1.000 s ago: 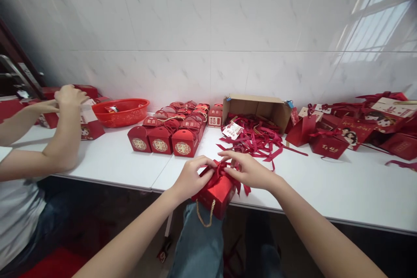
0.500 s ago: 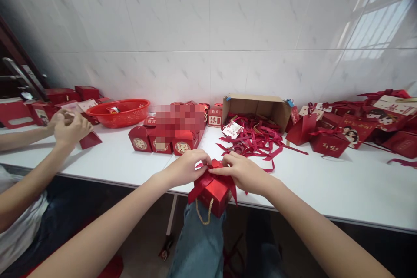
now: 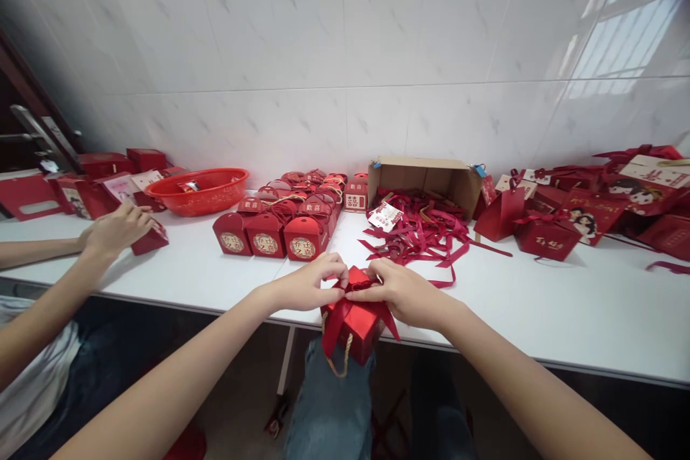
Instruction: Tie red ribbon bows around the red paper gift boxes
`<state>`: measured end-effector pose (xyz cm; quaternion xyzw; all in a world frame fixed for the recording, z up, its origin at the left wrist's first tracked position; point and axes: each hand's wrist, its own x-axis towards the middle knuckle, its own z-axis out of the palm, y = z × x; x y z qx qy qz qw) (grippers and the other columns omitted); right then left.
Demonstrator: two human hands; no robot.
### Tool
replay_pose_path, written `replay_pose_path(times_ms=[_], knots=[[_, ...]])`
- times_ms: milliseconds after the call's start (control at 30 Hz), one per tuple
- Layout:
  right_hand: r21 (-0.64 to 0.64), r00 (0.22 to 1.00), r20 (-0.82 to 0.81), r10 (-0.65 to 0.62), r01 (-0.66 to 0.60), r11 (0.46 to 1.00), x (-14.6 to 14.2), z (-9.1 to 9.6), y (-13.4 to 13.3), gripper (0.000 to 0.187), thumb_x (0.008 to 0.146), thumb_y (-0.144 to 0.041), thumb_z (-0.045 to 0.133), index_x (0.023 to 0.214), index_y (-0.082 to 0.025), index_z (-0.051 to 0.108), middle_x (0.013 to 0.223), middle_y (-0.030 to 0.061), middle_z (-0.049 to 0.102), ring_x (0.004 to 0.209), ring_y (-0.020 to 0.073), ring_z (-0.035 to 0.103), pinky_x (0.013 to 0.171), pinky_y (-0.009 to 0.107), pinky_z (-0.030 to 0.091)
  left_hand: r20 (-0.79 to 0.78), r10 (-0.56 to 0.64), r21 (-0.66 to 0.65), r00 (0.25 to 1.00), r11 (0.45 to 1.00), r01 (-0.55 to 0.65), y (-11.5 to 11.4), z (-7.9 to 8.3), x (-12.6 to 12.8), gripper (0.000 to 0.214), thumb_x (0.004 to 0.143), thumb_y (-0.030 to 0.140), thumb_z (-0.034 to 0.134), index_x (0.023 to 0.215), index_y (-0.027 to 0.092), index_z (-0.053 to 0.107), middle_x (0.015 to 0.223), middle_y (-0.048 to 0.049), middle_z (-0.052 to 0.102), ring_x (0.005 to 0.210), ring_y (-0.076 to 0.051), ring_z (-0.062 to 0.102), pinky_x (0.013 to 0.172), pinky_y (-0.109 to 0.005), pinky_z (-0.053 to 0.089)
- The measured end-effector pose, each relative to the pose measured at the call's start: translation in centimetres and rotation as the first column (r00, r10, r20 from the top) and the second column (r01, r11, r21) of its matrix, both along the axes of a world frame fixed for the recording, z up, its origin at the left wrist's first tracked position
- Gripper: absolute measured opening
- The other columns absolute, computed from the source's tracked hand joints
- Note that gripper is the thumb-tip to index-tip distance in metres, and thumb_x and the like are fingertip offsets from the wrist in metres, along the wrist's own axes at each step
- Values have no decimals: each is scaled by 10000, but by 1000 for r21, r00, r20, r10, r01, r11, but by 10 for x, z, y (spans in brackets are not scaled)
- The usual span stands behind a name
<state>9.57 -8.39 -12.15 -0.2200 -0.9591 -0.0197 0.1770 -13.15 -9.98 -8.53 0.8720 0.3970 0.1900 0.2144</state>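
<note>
A shiny red gift box (image 3: 362, 327) rests at the table's front edge above my knee, with a gold cord handle (image 3: 341, 366) hanging down its near side. Dark red ribbon (image 3: 337, 327) lies across its top, its tails draping down both sides. My left hand (image 3: 318, 282) pinches the ribbon at the middle of the box top. From the other side my right hand (image 3: 402, 291) also grips the ribbon, its fingertips almost meeting the left ones. The knot itself is partly hidden by my fingers.
Rows of red gift boxes (image 3: 267, 236) stand beyond my left hand, near a red plastic basket (image 3: 199, 190). A cardboard box (image 3: 425, 172) spills loose ribbons (image 3: 425, 237). More red boxes (image 3: 547, 237) pile up at right. At left, a co-worker's hands (image 3: 116, 230) handle a box.
My fingers have shifted slightly on the ribbon, and its left tail now hangs more over the box's front. The co-worker's hands have lowered toward the red box at left.
</note>
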Motion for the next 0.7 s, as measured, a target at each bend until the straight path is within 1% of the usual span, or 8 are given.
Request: replay_pose_path(times_ms=[100, 167, 300, 400, 500, 600, 633, 700], knots=[[-13, 1000, -19, 9, -9, 1000, 1, -1, 1, 487, 873, -71, 505, 1238, -385, 579, 866, 41, 463, 761, 158, 434, 648, 264, 371, 42, 14, -19, 999, 1000, -13, 1, -2, 2, 145, 813, 315, 552, 731, 195, 565, 875, -16, 527, 857, -164, 512, 796, -258, 441], [-20, 999, -28, 17, -18, 1000, 2, -2, 1, 466, 865, -87, 525, 1218, -383, 596, 859, 36, 462, 759, 157, 435, 640, 259, 368, 71, 30, -20, 997, 999, -29, 6, -4, 0, 199, 842, 354, 526, 725, 194, 543, 881, -19, 520, 871, -164, 501, 821, -269, 433], [-21, 999, -26, 45, -45, 999, 4, -3, 0, 508, 836, -70, 542, 1217, -402, 591, 839, 26, 447, 758, 158, 429, 635, 252, 369, 108, 64, -20, 992, 998, -62, 15, -10, -7, 260, 866, 389, 493, 701, 192, 535, 815, -8, 524, 839, -166, 488, 806, -274, 426], [-41, 997, -57, 58, -61, 997, 5, -4, 0, 527, 824, -35, 514, 1203, -390, 605, 831, 26, 439, 749, 156, 428, 640, 254, 380, 144, 72, -22, 987, 997, -70, 13, -12, -8, 264, 860, 378, 507, 678, 192, 547, 778, 0, 532, 810, -162, 494, 786, -261, 433], [-114, 987, -146, 73, -90, 989, 6, -4, 0, 518, 828, -2, 448, 1161, -344, 649, 869, 40, 457, 760, 150, 456, 657, 255, 407, 208, 94, -19, 974, 996, -92, 5, -15, -3, 253, 863, 353, 503, 675, 192, 559, 807, -6, 560, 820, -162, 514, 810, -263, 437], [-197, 963, -255, 89, -142, 970, 7, -3, -1, 463, 852, -12, 395, 1142, -265, 652, 940, 60, 509, 823, 153, 510, 699, 260, 438, 281, 127, -34, 951, 992, -123, -1, -18, 6, 239, 831, 362, 551, 665, 191, 557, 851, -14, 598, 858, -167, 546, 857, -272, 430], [-227, 953, -293, 79, -149, 963, 8, -2, -2, 417, 863, -32, 397, 1135, -238, 635, 952, 62, 532, 844, 156, 524, 717, 267, 444, 303, 140, -50, 943, 990, -131, -2, -19, 9, 245, 822, 370, 562, 657, 190, 550, 842, -15, 607, 843, -165, 557, 841, -272, 438], [-297, 926, -378, 7, -129, 946, 7, -1, -3, 296, 872, -79, 430, 1095, -210, 574, 944, 53, 574, 848, 158, 543, 736, 279, 449, 340, 173, -96, 924, 984, -149, -2, -22, 15, 277, 815, 388, 568, 631, 185, 525, 812, -17, 623, 775, -155, 574, 766, -269, 461]])
